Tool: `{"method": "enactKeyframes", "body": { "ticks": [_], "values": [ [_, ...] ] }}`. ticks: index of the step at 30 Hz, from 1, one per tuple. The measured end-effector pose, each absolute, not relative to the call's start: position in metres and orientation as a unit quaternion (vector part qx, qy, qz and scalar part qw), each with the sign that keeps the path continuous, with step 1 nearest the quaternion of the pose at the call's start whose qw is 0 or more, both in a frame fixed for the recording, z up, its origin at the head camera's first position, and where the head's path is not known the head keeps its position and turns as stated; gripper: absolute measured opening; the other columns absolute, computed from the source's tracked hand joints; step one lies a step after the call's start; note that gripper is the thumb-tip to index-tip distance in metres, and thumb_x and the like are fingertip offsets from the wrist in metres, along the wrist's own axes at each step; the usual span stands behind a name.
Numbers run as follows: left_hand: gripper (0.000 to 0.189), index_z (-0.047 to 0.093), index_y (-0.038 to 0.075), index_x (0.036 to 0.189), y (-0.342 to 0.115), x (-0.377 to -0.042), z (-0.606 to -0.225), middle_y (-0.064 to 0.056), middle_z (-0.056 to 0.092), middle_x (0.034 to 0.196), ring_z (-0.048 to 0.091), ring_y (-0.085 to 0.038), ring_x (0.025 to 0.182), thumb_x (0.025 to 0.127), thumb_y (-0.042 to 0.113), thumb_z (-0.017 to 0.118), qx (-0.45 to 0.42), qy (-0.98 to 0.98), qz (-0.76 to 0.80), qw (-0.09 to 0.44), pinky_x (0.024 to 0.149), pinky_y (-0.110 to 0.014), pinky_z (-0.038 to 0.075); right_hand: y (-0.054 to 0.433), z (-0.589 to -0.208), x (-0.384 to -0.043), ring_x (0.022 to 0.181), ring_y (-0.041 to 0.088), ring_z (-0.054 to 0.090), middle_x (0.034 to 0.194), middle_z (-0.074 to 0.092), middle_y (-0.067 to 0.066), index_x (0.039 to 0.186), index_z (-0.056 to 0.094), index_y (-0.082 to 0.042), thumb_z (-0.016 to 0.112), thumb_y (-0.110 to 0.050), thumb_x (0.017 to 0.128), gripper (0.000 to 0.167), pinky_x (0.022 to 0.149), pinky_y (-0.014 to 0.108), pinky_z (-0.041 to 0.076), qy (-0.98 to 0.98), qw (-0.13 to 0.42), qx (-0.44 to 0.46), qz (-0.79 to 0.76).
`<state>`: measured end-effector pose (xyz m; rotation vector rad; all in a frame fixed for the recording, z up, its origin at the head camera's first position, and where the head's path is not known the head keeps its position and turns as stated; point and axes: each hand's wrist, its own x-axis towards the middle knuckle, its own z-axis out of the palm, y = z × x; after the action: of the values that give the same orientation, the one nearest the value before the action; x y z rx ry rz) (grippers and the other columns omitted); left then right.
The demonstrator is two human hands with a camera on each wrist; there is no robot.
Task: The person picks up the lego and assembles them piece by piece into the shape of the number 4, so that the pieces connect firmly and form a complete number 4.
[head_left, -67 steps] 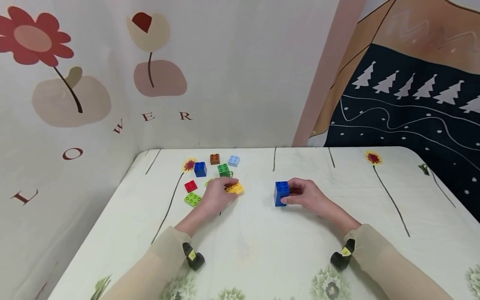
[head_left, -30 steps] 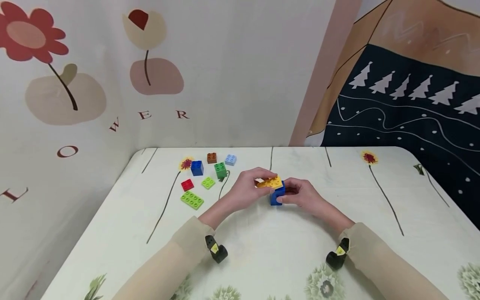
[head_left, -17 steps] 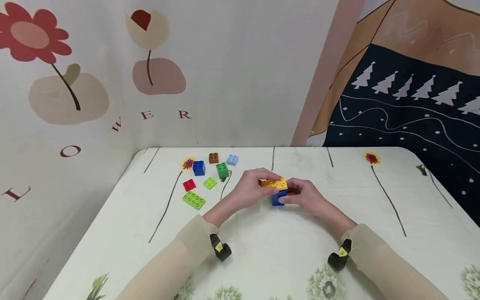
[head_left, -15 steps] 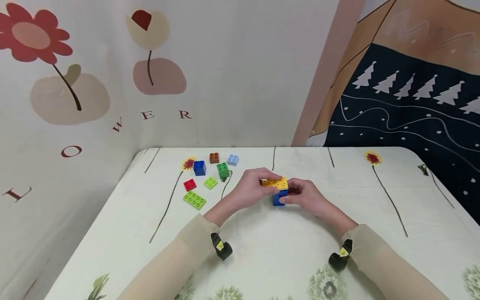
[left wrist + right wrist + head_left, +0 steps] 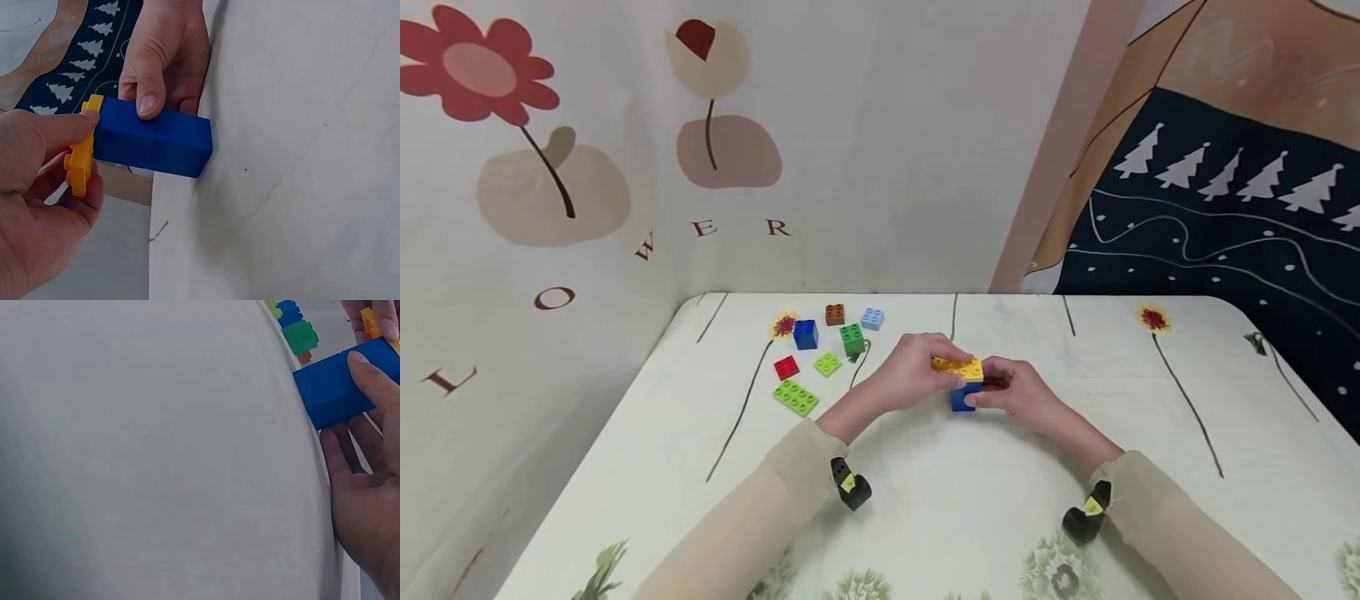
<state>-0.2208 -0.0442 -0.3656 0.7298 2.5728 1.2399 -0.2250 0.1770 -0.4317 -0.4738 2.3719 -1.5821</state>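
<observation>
Yellow brick (image 5: 81,153): laid across the top of the blue stack (image 5: 165,147), one end running out past it on the left hand's side; flush at the join by the look of it, full seating of the studs not tellable.
Blue stack: two bricks high, seam showing about midway; upright, apparently standing on the table (image 5: 970,508).
Left hand (image 5: 917,371): clamped on the yellow brick, between thumb and fingers.
Right hand (image 5: 1018,390): gripping the blue stack from the other side, thumb on the face; close by the left hand.
Risk at the overhang: could lever loose or tip the stack if pressed mainly on the unsupported end.
Risk at the studs: could seat crooked or only partly if tilted or a row out of line.
Risk at the seam: could twist or part if gripped slackly under an uneven push.
Risk at the foot: could slide if pushed sideways rather than straight down.
Containers: none in view; contents, therefore, none to list.
Loose bricks: brown brick (image 5: 835,314), light blue brick (image 5: 872,318), blue brick (image 5: 806,334), green brick (image 5: 852,339), red brick (image 5: 786,367), small lime brick (image 5: 827,364), long lime brick (image 5: 795,398); scattered on the table, well apart from the blue stack.
</observation>
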Motion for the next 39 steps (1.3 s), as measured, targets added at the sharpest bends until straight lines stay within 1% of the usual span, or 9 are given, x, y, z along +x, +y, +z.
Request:
{"method": "enactKeyframes", "body": {
  "ticks": [7, 11, 17, 22, 26, 29, 33, 36, 39],
  "values": [
    [0.032, 0.076, 0.009, 0.123, -0.042, -0.223, -0.36, 0.0, 0.071, 0.113, 0.059, -0.014, 0.103, 0.091, 0.006, 0.078, 0.27, 0.879, 0.382, 0.097, 0.087, -0.019, 0.052, 0.177, -0.432, -0.224, 0.097, 0.024, 0.065, 0.107, 0.071, 0.01, 0.119, 0.065, 0.005, 0.081, -0.014, 0.091, 0.037, 0.086, 0.021, 0.056, 0.81, 0.125, -0.163, -0.55],
    [0.032, 0.076, 0.007, 0.122, -0.042, -0.225, -0.356, 0.0, 0.071, 0.111, 0.059, -0.013, 0.102, 0.091, 0.006, 0.079, 0.276, 0.88, 0.373, 0.106, 0.087, -0.018, 0.052, 0.177, -0.431, -0.225, 0.098, 0.024, 0.066, 0.108, 0.071, 0.011, 0.12, 0.065, 0.005, 0.081, -0.013, 0.09, 0.038, 0.086, 0.021, 0.056, 0.809, 0.126, -0.165, -0.55],
    [0.032, 0.076, 0.007, 0.122, -0.042, -0.227, -0.354, -0.001, 0.071, 0.111, 0.059, -0.014, 0.101, 0.09, 0.006, 0.08, 0.273, 0.88, 0.372, 0.11, 0.086, -0.02, 0.052, 0.177, -0.432, -0.226, 0.098, 0.024, 0.066, 0.107, 0.071, 0.01, 0.12, 0.066, 0.005, 0.081, -0.014, 0.091, 0.038, 0.086, 0.021, 0.056, 0.813, 0.123, -0.166, -0.545],
    [0.032, 0.076, 0.008, 0.122, -0.043, -0.227, -0.359, -0.001, 0.071, 0.114, 0.06, -0.015, 0.106, 0.09, 0.007, 0.079, 0.26, 0.875, 0.394, 0.11, 0.087, -0.021, 0.053, 0.178, -0.433, -0.226, 0.097, 0.023, 0.065, 0.106, 0.071, 0.01, 0.12, 0.066, 0.006, 0.08, -0.011, 0.091, 0.037, 0.084, 0.021, 0.056, 0.811, 0.122, -0.163, -0.549],
    [0.033, 0.076, 0.009, 0.124, -0.046, -0.226, -0.364, -0.002, 0.071, 0.12, 0.059, -0.017, 0.11, 0.091, 0.008, 0.079, 0.247, 0.87, 0.412, 0.11, 0.09, -0.024, 0.053, 0.176, -0.432, -0.225, 0.098, 0.023, 0.066, 0.107, 0.071, 0.011, 0.119, 0.066, 0.007, 0.081, -0.01, 0.09, 0.037, 0.085, 0.022, 0.056, 0.801, 0.123, -0.169, -0.561],
    [0.037, 0.072, 0.009, 0.128, -0.049, -0.225, -0.367, -0.004, 0.068, 0.125, 0.059, -0.018, 0.112, 0.092, 0.01, 0.078, 0.239, 0.863, 0.43, 0.115, 0.093, -0.027, 0.053, 0.175, -0.431, -0.225, 0.099, 0.024, 0.066, 0.108, 0.07, 0.012, 0.119, 0.066, 0.007, 0.081, -0.007, 0.089, 0.036, 0.085, 0.023, 0.056, 0.795, 0.129, -0.172, -0.567],
    [0.045, 0.067, 0.008, 0.135, -0.055, -0.223, -0.375, -0.003, 0.066, 0.13, 0.058, -0.017, 0.11, 0.092, 0.016, 0.079, 0.225, 0.855, 0.453, 0.112, 0.091, -0.029, 0.052, 0.174, -0.431, -0.226, 0.101, 0.024, 0.066, 0.111, 0.069, 0.014, 0.119, 0.065, 0.007, 0.079, -0.005, 0.09, 0.034, 0.087, 0.024, 0.056, 0.796, 0.136, -0.173, -0.564],
    [0.052, 0.064, 0.01, 0.139, -0.062, -0.221, -0.381, 0.0, 0.066, 0.128, 0.056, -0.017, 0.109, 0.09, 0.02, 0.081, 0.217, 0.856, 0.458, 0.098, 0.088, -0.032, 0.052, 0.174, -0.43, -0.227, 0.103, 0.024, 0.066, 0.114, 0.069, 0.015, 0.12, 0.064, 0.005, 0.079, -0.007, 0.09, 0.036, 0.088, 0.026, 0.056, 0.803, 0.14, -0.166, -0.555],
    [0.059, 0.062, 0.012, 0.142, -0.074, -0.217, -0.383, 0.002, 0.066, 0.124, 0.057, -0.019, 0.109, 0.088, 0.022, 0.084, 0.206, 0.86, 0.458, 0.087, 0.086, -0.034, 0.052, 0.174, -0.43, -0.227, 0.103, 0.025, 0.065, 0.118, 0.069, 0.015, 0.123, 0.063, 0.004, 0.079, -0.008, 0.091, 0.039, 0.089, 0.026, 0.056, 0.81, 0.142, -0.158, -0.546]
  ]
}}
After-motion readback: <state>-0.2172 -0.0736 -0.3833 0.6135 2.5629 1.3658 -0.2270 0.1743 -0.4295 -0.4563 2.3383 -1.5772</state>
